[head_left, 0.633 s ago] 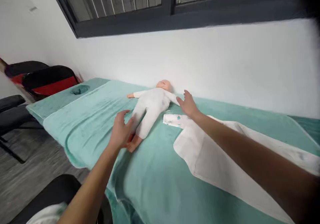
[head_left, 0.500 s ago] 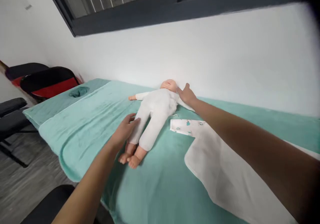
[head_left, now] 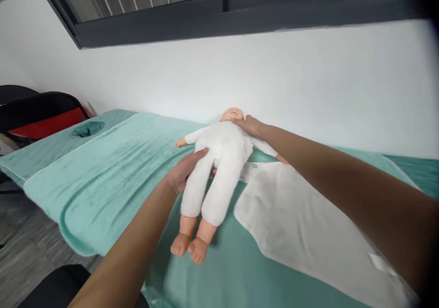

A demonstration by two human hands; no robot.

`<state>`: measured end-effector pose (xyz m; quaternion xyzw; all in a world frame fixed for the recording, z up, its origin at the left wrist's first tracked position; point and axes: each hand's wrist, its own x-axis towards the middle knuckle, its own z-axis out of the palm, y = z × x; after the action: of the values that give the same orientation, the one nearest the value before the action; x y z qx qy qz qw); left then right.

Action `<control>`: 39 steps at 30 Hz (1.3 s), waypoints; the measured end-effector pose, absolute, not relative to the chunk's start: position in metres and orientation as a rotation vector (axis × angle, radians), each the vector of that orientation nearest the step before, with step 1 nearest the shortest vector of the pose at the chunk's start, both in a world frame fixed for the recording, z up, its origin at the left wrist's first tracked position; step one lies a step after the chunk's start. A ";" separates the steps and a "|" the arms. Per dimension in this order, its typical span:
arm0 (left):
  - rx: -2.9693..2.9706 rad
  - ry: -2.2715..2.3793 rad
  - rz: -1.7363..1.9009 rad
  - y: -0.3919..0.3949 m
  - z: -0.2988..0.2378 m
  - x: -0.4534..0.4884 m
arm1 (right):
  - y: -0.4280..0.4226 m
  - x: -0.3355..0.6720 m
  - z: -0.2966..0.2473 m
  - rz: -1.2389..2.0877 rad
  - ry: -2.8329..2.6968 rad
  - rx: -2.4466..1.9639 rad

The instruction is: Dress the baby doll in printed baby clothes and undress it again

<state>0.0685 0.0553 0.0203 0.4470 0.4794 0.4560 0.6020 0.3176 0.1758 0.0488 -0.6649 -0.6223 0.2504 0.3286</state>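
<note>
A baby doll [head_left: 222, 145] with a white cloth body lies on its back, its bare feet toward me. My left hand [head_left: 187, 170] is closed round the thigh on the left, thumb on top; its fingertips show between the legs. At the doll's neck and shoulder, my right hand [head_left: 249, 126] takes hold, with some of its fingers hidden behind the head. A white baby garment [head_left: 284, 214] lies spread out to the right, partly under my right forearm. One snap shows near its upper edge.
A teal plush cover [head_left: 113, 170] lies over the massage bed, which has a face hole [head_left: 88, 129] at the left end. Black and red chairs [head_left: 48, 116] stand beyond that end. Behind the bed rises a white wall [head_left: 154, 79] with a dark-framed window [head_left: 144, 29].
My left hand has moved up from the lower leg and wrapped round the thigh. My right hand has come in to the neck. The doll appears raised and shifted slightly nearer the garment.
</note>
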 end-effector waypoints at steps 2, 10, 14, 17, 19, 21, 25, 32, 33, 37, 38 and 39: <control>1.036 1.012 1.009 0.030 0.026 0.102 | 0.144 0.354 0.062 0.646 -1.592 -1.811; 1.040 0.701 0.867 -0.066 0.014 0.247 | 0.018 0.511 0.067 0.606 -1.481 -2.011; 1.019 0.703 0.819 -0.088 -0.002 0.283 | -0.003 0.541 0.044 0.620 -1.479 -2.015; 0.993 0.762 0.820 -0.094 -0.010 0.290 | 0.002 0.542 0.026 0.632 -1.521 -1.992; 0.993 0.805 0.836 -0.095 -0.014 0.288 | 0.007 0.539 0.019 0.638 -1.576 -1.965; 1.009 0.865 0.867 -0.093 -0.018 0.285 | 0.010 0.539 0.019 0.634 -1.629 -1.953; 1.198 1.110 1.020 -0.079 -0.028 0.281 | 0.005 0.533 0.040 0.184 -1.842 -2.174; 1.915 1.528 1.101 -0.050 -0.048 0.281 | 0.009 0.437 0.053 -0.255 -2.489 -1.684; 2.045 1.566 1.044 -0.048 -0.050 0.280 | 0.014 0.420 0.047 -0.214 -2.584 -1.647; 2.510 1.643 0.797 -0.043 -0.053 0.275 | 0.040 0.378 0.022 -0.103 -2.726 -1.659; 2.573 1.658 0.767 -0.042 -0.053 0.274 | 0.046 0.374 0.018 -0.088 -2.722 -1.683; 2.598 1.687 0.762 -0.040 -0.054 0.272 | 0.052 0.372 0.015 -0.068 -2.715 -1.711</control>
<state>0.2724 -0.0401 -0.0537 0.8142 0.5286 0.2389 -0.0242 0.3723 0.0517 0.0146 -0.5328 -0.8453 -0.0213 -0.0342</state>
